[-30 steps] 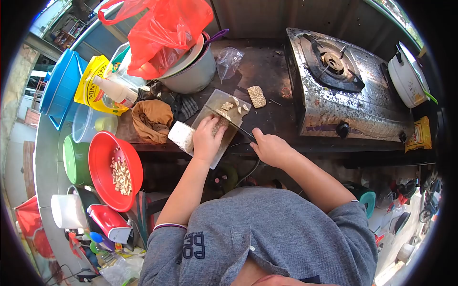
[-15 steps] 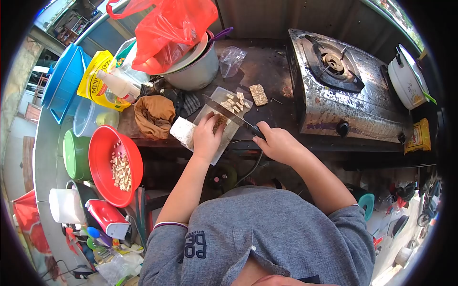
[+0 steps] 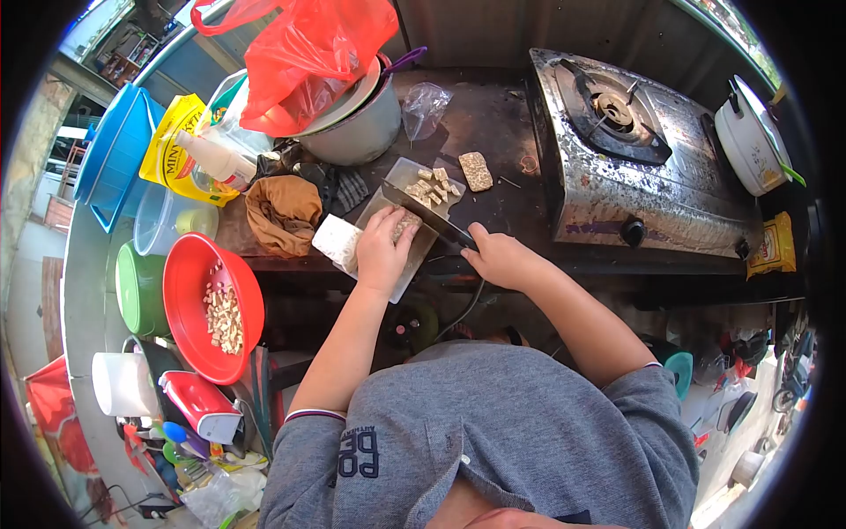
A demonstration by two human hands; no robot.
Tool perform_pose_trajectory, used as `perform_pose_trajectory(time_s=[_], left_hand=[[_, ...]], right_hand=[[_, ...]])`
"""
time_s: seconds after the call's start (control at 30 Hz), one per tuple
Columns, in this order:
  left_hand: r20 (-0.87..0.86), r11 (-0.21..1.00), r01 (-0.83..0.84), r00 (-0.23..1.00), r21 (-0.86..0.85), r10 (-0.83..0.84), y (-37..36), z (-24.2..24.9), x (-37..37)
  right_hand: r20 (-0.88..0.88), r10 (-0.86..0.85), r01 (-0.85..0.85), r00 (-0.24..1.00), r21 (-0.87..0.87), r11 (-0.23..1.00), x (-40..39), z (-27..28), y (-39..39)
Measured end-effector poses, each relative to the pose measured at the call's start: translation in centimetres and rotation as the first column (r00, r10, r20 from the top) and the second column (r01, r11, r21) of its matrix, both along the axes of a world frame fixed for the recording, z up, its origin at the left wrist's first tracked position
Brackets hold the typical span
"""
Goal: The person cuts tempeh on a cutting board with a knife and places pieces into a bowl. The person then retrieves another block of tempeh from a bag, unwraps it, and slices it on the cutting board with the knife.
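My right hand point(image 3: 504, 258) is wrapped round the dark handle of a knife point(image 3: 435, 219). The blade lies slantwise across the pale cutting board point(image 3: 412, 263), close to my left fingertips. With fingers bent, my left hand point(image 3: 382, 253) presses on a piece of tempeh point(image 3: 407, 223), mostly covered by the hand and blade. Beyond the blade, several cut tempeh pieces point(image 3: 433, 188) lie loose on the board. A flat slab of tempeh point(image 3: 476, 172) rests on the dark counter past the board. A white block point(image 3: 337, 240) sits beside my left hand, at the board's left edge.
A red bowl point(image 3: 178, 304) with small cut pieces stands at left. Behind the board are a brown cloth point(image 3: 284, 216), a pot point(image 3: 357, 141) under a red plastic bag point(image 3: 308, 66), and a clear bag point(image 3: 426, 110). A gas stove point(image 3: 608, 189) occupies the right.
The knife blade has shifted a little down the board, and my right hand has moved slightly left and nearer to me. My left hand stays in almost the same place.
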State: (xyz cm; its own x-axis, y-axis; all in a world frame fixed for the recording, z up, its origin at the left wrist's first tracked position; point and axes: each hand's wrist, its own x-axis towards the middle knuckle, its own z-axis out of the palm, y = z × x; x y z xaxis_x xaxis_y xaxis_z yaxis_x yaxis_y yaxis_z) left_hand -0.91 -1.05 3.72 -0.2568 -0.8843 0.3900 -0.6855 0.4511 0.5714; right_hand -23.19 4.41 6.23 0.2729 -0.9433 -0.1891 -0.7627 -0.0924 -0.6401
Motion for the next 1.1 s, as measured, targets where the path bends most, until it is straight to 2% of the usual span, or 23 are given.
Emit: perform_pose_trajectory(time_s=[0.03,0.1,0.13,0.17,0.23,0.53,0.73,0.8,0.83,0.87,0.9,0.97,1.1], left_hand=[[-0.014,1.000,0.007,1.000,0.011,-0.007,0.0,0.0,0.0],[-0.029,1.000,0.004,1.000,0.014,-0.003,-0.2,0.2,0.1],[-0.038,0.999,-0.010,0.999,-0.034,0.009,0.1,0.2,0.2],[-0.046,0.997,-0.020,0.999,-0.078,0.016,0.4,0.1,0.2],[-0.033,0.998,-0.016,0.999,-0.065,0.014,0.5,0.3,0.3],[0.015,1.000,-0.003,1.000,-0.021,0.004,0.4,0.3,0.3],[0.017,0.998,0.008,1.000,-0.057,-0.007,0.2,0.1,0.5],[0.019,0.999,0.014,1.000,-0.043,-0.013,0.7,0.0,0.5],[-0.002,0.999,0.023,1.000,-0.046,-0.023,0.6,0.0,0.6],[-0.023,0.998,0.030,0.999,-0.050,-0.031,0.4,0.1,0.6],[-0.024,0.998,0.027,0.999,-0.059,-0.029,0.3,0.3,0.5],[-0.038,0.996,0.002,0.999,-0.093,-0.005,0.9,0.5,0.7],[-0.045,0.998,-0.008,0.999,-0.070,0.005,1.3,0.5,0.8]], right_hand=[[0.000,-0.004,0.004,1.000,-0.006,1.000,0.0,1.7,-0.2],[0.118,-0.142,0.081,0.983,0.415,0.906,0.0,5.4,-0.7],[0.097,-0.084,0.058,0.992,0.244,0.968,-0.3,3.9,-0.4],[0.100,-0.083,0.056,0.991,0.251,0.966,-0.2,3.7,0.1],[0.051,-0.007,0.011,0.999,-0.086,0.996,-0.1,3.6,0.8],[-0.075,-0.026,0.030,0.997,0.046,0.998,2.0,5.3,1.7],[-0.100,-0.005,0.010,0.995,0.050,0.999,2.0,2.0,0.8],[-0.046,0.003,-0.001,0.999,0.037,0.999,1.2,0.3,0.6],[0.004,0.010,-0.010,1.000,0.013,1.000,1.3,1.7,0.0],[0.066,-0.094,0.067,0.993,0.333,0.941,0.9,3.9,-0.5],[0.065,-0.091,0.065,0.994,0.325,0.943,0.7,3.7,-0.6],[0.053,-0.003,0.001,0.999,0.038,0.999,0.3,2.8,0.0],[0.054,-0.012,0.014,0.998,-0.032,0.999,1.1,5.2,1.3]])
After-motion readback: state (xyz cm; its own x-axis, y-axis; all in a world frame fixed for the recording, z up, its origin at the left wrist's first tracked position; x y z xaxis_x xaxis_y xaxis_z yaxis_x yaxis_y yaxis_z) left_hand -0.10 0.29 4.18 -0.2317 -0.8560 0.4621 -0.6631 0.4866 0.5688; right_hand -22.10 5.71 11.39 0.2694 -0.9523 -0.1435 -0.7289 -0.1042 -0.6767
